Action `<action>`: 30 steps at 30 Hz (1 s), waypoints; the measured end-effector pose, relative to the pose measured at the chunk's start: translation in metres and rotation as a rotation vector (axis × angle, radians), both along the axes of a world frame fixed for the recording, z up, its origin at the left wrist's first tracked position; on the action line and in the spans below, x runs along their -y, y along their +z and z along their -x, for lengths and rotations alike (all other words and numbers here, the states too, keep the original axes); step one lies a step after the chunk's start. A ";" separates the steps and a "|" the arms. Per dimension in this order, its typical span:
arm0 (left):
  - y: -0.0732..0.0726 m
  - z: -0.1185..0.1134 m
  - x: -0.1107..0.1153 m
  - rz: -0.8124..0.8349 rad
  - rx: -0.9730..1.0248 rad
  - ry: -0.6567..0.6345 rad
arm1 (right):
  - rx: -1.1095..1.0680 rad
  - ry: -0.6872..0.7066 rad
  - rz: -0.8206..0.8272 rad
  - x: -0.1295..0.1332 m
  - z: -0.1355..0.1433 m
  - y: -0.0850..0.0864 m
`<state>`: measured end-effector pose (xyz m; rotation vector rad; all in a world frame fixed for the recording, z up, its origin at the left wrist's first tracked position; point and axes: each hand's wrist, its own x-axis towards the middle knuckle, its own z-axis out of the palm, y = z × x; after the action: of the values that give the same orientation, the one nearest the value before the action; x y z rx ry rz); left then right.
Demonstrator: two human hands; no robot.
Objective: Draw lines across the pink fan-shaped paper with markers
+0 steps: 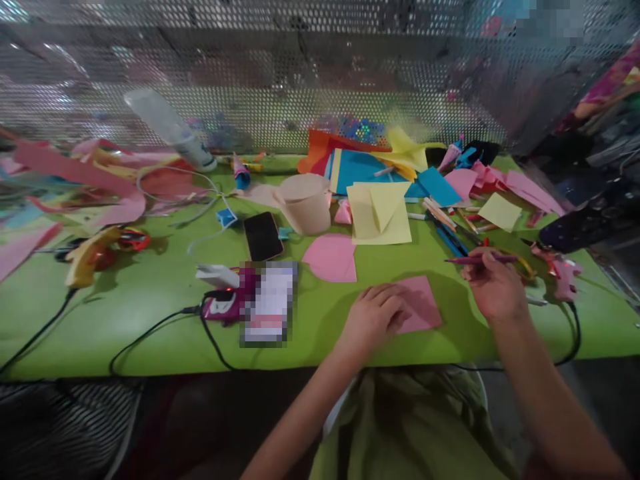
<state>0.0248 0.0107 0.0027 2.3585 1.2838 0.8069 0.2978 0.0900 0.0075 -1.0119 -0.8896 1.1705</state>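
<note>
On the green table top lies a small pink paper square [425, 303], near the front edge. My left hand [375, 317] rests over its left part, fingers laid on the paper and slightly bent. To the right, my right hand [495, 287] is raised a little and grips a slim purple pencil [457, 261], its tip pointing left. A pink paper petal shape [333, 259] lies beyond my left hand. Behind the square is a stack of pale yellow paper [360, 227] with a folded piece on top.
A cream cup-shaped container [306, 210] stands mid-table. Left are a dark phone [263, 237], a lit phone [270, 303], a purple power strip [235, 300] and a yellow glue gun [90, 260]. A pink glue gun [566, 277] lies right. Cords cross the front edge.
</note>
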 end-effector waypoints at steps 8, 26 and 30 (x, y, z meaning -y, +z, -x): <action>-0.003 -0.003 0.005 0.093 -0.157 -0.152 | 0.194 0.149 0.152 0.020 0.003 -0.008; 0.003 -0.002 0.004 0.143 -0.120 -0.157 | 0.578 0.178 0.114 0.016 0.005 -0.007; 0.004 -0.002 0.004 0.159 -0.111 -0.158 | 0.608 0.184 0.113 0.015 0.004 -0.007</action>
<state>0.0271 0.0064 0.0063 2.3676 1.1400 0.5138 0.2938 0.0748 0.0001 -1.4391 -1.4289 1.0854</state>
